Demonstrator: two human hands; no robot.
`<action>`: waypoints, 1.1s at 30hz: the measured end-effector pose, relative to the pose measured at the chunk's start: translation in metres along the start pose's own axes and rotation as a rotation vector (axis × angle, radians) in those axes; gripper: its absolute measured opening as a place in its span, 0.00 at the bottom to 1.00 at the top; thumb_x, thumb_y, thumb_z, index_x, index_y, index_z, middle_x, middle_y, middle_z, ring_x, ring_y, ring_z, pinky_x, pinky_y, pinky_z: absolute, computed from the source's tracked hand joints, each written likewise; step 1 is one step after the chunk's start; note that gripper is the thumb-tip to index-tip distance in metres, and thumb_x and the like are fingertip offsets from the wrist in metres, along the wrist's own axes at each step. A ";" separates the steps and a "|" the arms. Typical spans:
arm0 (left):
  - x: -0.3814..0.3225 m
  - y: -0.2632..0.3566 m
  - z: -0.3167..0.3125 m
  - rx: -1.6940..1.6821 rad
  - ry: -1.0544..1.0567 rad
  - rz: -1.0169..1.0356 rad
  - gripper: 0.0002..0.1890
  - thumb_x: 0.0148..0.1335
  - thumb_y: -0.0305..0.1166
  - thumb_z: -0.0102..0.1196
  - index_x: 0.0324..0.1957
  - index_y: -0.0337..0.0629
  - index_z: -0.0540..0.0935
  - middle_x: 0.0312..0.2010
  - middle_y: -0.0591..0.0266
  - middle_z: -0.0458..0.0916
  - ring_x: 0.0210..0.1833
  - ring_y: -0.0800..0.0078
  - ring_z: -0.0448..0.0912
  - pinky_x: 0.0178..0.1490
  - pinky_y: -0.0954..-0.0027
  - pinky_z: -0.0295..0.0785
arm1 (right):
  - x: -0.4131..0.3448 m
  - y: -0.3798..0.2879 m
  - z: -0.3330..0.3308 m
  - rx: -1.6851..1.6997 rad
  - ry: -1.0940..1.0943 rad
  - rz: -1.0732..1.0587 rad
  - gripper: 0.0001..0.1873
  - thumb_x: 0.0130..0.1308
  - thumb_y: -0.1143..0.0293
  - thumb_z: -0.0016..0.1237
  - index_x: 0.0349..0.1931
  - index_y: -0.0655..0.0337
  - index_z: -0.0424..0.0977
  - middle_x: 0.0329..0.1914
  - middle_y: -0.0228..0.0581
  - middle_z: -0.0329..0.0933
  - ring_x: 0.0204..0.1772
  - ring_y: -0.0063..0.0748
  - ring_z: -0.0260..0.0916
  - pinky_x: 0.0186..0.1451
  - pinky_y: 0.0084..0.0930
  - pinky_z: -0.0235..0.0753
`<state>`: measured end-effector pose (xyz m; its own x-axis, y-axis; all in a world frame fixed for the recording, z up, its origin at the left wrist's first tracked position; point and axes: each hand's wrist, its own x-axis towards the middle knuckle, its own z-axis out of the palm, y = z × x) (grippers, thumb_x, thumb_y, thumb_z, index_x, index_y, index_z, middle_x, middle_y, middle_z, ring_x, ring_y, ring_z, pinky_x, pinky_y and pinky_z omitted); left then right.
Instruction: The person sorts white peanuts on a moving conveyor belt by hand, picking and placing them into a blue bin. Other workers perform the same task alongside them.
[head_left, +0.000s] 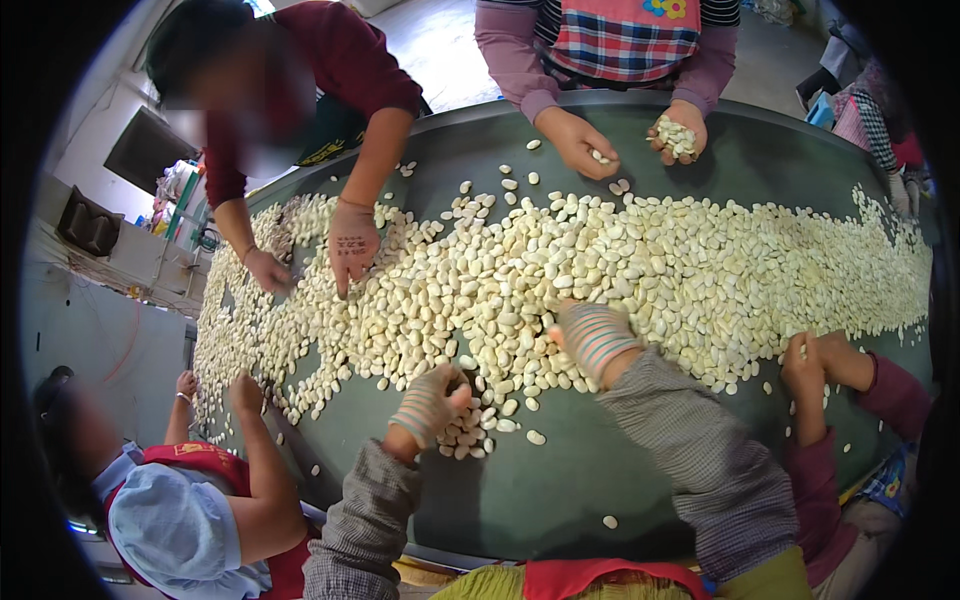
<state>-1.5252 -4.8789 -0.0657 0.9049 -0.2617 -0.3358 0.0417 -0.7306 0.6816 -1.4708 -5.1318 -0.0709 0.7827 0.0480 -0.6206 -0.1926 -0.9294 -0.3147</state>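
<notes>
A long spread of white beans (652, 255) lies across the dark green sorting table (540, 480). My left hand (429, 405), in a striped fingerless glove, has its fingers curled at the near edge of the spread. Beside and partly under it is a small heap of beans (466, 435); whether the fingers hold a bean is hidden. My right hand (598, 337), gloved in the same stripes, reaches into the middle of the spread and touches the beans. Its fingertips are blurred and partly concealed by the hand itself. One loose bean (610, 522) rests near the table's front.
Across the table one person's hand (677, 135) cups beans. At the far left another person's gloved hand (354, 244) presses into the spread. A co-worker's hand (247, 394) is at the near left, and others' hands (804, 367) work close to my right forearm.
</notes>
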 end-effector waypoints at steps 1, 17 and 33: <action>-0.012 -0.005 -0.003 -0.331 -0.045 -0.075 0.05 0.59 0.30 0.51 0.32 0.39 0.73 0.21 0.65 0.72 0.24 0.73 0.72 0.27 0.75 0.67 | -0.004 0.010 -0.003 0.045 -0.123 -0.002 0.20 0.65 0.57 0.45 0.45 0.68 0.71 0.40 0.48 0.77 0.42 0.42 0.76 0.49 0.42 0.75; 0.065 0.015 0.015 0.147 0.265 0.357 0.11 0.54 0.23 0.57 0.41 0.37 0.78 0.34 0.53 0.74 0.39 0.58 0.74 0.42 0.64 0.70 | -0.044 0.118 0.001 -0.228 0.090 -0.438 0.16 0.65 0.64 0.39 0.52 0.51 0.71 0.36 0.48 0.77 0.35 0.45 0.75 0.46 0.35 0.76; -0.063 0.048 0.062 -0.615 0.059 -0.216 0.05 0.60 0.26 0.44 0.38 0.39 0.73 0.27 0.64 0.74 0.28 0.77 0.74 0.29 0.76 0.72 | -0.143 0.265 -0.038 0.970 0.225 -0.214 0.20 0.68 0.61 0.40 0.55 0.63 0.65 0.34 0.29 0.72 0.33 0.17 0.69 0.31 0.15 0.71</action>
<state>-1.6068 -4.9367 -0.0519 0.8702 -0.1016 -0.4821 0.4438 -0.2636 0.8565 -1.6108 -5.3985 -0.0383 0.9308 0.0152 -0.3652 -0.3543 -0.2075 -0.9118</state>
